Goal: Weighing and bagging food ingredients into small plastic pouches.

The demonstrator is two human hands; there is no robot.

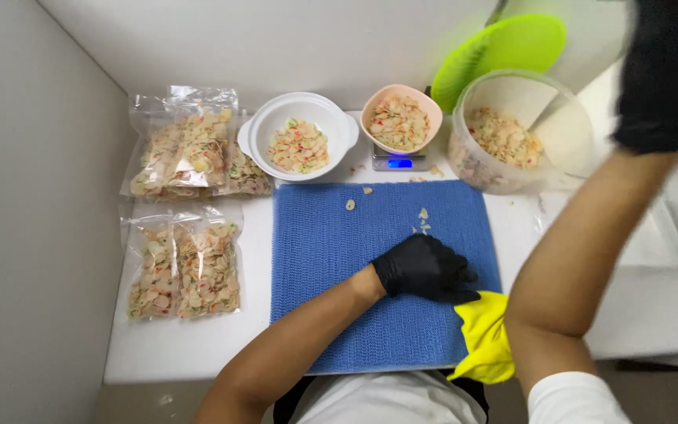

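Left hand (pixel 425 269) rests on blue mat (pixel 331 259), touching yellow cloth (pixel 484 338).

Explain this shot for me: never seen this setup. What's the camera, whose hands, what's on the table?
One picture, from a camera worn on a person's head, looking down at their own two arms. No machine: just bare arms with black gloves.

The left hand rests flat on a blue mat, next to a yellow cloth at the mat's near edge. The right hand is raised high near a clear tub of colourful chips; whether it holds anything cannot be told.

Also on the white table: a white bowl and a pink bowl of the same chips, the pink one on a small scale, sealed bags of chips at left, a green lid behind, and loose chips on the mat.
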